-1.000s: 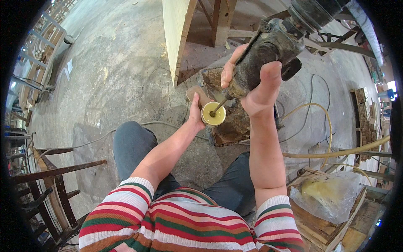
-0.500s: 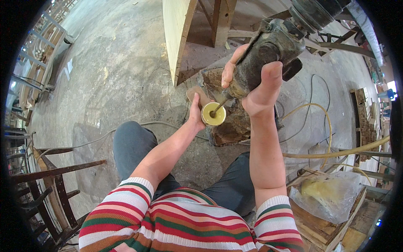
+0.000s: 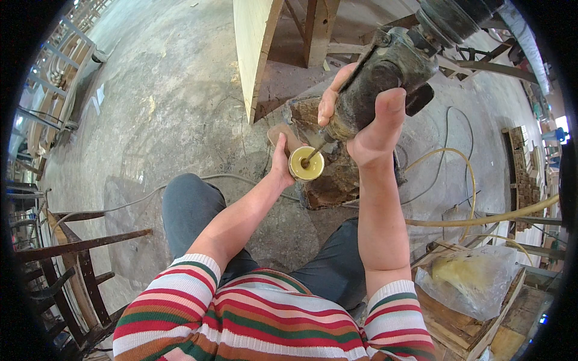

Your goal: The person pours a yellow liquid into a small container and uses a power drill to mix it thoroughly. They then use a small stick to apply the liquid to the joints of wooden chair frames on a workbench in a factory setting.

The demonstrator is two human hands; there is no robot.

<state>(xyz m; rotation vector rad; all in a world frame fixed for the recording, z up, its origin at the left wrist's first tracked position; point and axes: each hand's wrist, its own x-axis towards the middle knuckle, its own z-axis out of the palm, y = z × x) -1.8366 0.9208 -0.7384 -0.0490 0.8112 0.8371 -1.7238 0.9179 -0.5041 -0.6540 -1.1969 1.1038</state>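
Observation:
My left hand [image 3: 281,165] is closed round the side of a small pale cup [image 3: 306,175], its thumb pointing away from me. Yellow liquid [image 3: 313,157] in the cup dips to a dark hollow round a thin mixing rod [image 3: 319,150]. That rod slants down into the cup from a large, dirty black power drill [image 3: 388,75], gripped in my right hand [image 3: 376,132] with the thumb along its near side. A flat brown piece [image 3: 283,133] shows just beyond my left hand; I cannot tell whether I hold it too. Below the cup stands a stained, crusted block or box [image 3: 331,186].
A pale wooden panel [image 3: 253,60] rises just beyond the cup. Cables and a yellow hose [image 3: 487,218] run across the concrete floor. Dark wooden frames [image 3: 78,246] stand at the left. At lower right, a clear plastic bag [image 3: 469,280] lies on a wooden crate.

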